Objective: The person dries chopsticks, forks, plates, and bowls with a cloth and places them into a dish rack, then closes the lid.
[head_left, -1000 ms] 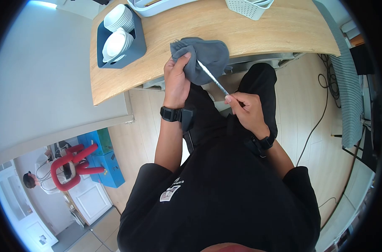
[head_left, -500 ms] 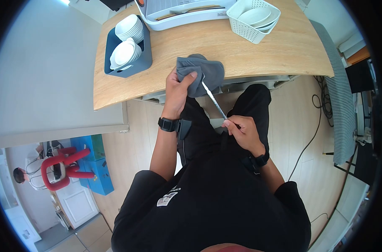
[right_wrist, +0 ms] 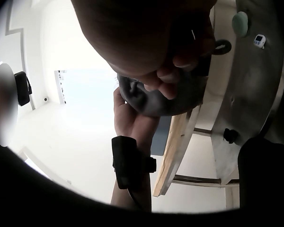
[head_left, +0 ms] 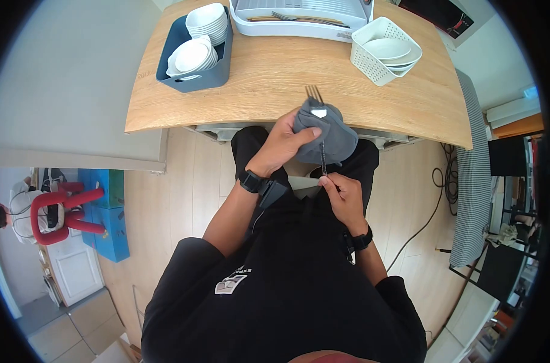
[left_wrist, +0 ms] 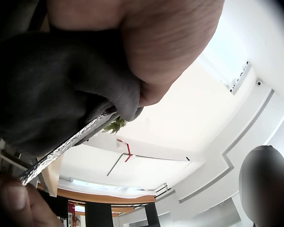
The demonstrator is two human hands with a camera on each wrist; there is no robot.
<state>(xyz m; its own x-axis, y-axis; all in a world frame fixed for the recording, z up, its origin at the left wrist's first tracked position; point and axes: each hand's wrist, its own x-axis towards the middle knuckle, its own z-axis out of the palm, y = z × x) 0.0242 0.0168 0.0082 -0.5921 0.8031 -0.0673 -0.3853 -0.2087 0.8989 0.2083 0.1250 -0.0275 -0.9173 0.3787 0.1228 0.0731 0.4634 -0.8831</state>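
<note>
A fork [head_left: 314, 94] points its tines away from the body, over the table's front edge in the head view. My left hand [head_left: 285, 145] holds a grey cloth [head_left: 341, 140] folded about the fork's neck, with the thumb pressed on top. The cloth's loose part hangs to the right. My right hand [head_left: 347, 199] pinches the end of the handle, nearer my lap. In the left wrist view the shiny patterned handle [left_wrist: 68, 144] runs from the cloth [left_wrist: 42, 85] to my right fingertips [left_wrist: 14, 198]. The right wrist view shows my right hand [right_wrist: 142, 42] covering most of the fork.
On the wooden table [head_left: 269, 78], a blue-grey bin [head_left: 211, 78] of stacked white bowls stands at left. A white tray [head_left: 287, 29] with cutlery lies at the back, and a white perforated basket [head_left: 372, 65] of plates is at right. Another person [head_left: 21, 206] is far left.
Both hands, with the fork and cloth, have shifted right in the head view. The fork has swung more upright there, and its tines now show beyond the cloth.
</note>
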